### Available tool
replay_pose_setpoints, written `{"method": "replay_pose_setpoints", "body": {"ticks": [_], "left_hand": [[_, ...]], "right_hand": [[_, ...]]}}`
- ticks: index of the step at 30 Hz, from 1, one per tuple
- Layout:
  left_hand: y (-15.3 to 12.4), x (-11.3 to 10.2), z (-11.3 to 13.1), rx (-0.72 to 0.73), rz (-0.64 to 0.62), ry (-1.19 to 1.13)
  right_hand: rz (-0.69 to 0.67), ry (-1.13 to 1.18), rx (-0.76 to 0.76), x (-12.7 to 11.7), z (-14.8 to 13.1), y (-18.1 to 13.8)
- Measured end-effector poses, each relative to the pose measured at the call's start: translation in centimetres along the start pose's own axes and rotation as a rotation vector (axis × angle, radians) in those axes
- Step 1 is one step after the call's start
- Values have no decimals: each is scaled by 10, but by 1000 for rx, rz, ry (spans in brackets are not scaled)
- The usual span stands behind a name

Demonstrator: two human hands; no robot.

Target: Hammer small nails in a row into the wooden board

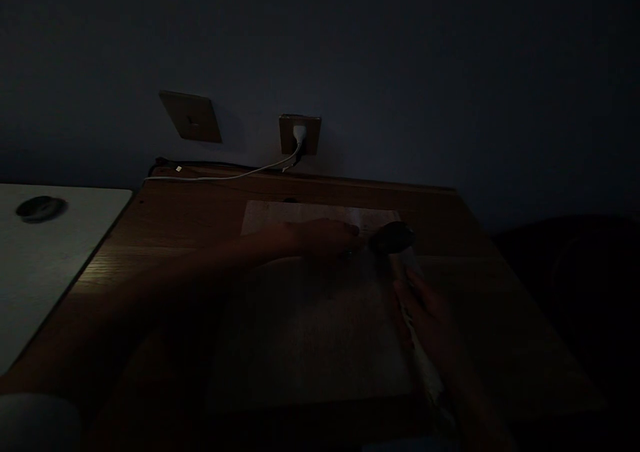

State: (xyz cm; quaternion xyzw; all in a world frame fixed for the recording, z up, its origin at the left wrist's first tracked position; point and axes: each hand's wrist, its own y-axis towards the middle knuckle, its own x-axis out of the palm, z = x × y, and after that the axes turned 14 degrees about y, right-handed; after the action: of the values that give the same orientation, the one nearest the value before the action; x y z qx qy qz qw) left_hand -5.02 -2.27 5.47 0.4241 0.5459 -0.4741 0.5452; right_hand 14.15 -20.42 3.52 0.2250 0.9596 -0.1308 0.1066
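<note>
The scene is very dark. My left hand (327, 237) reaches across a pale cloth or sheet (310, 332) spread on the wooden table (190, 212), its fingers closed near a dark rounded object (393, 237). Whether the fingers grip that object is unclear. My right hand (425, 312) lies flat on the right edge of the pale sheet, fingers stretched forward toward the dark object.
A wall socket (300, 134) with a white plug and a white cable (225, 175) sits behind the table, beside a blank wall plate (191, 116). A white surface (45, 252) with a dark round thing (40, 208) adjoins the table's left side.
</note>
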Motion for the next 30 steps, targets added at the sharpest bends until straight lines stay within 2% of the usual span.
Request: {"method": "replay_pose_setpoints", "body": {"ticks": [6, 13, 16, 19, 21, 25, 30], "left_hand": [[9, 11, 2, 49, 3, 4], [6, 13, -3, 114, 146, 8], [11, 12, -14, 30, 206, -156], [19, 19, -32, -179, 315, -359], [23, 28, -42, -267, 343, -405], [23, 42, -48, -250, 378, -375], [21, 46, -47, -234, 399, -341]], "right_hand": [[-13, 15, 76, 2, 6, -5], [-6, 109, 94, 7, 7, -11], [-31, 112, 68, 7, 8, -11], [-46, 110, 68, 6, 11, -10], [-42, 107, 78, 6, 13, -10], [-42, 94, 79, 6, 13, -11], [-52, 93, 103, 6, 12, -10]]}}
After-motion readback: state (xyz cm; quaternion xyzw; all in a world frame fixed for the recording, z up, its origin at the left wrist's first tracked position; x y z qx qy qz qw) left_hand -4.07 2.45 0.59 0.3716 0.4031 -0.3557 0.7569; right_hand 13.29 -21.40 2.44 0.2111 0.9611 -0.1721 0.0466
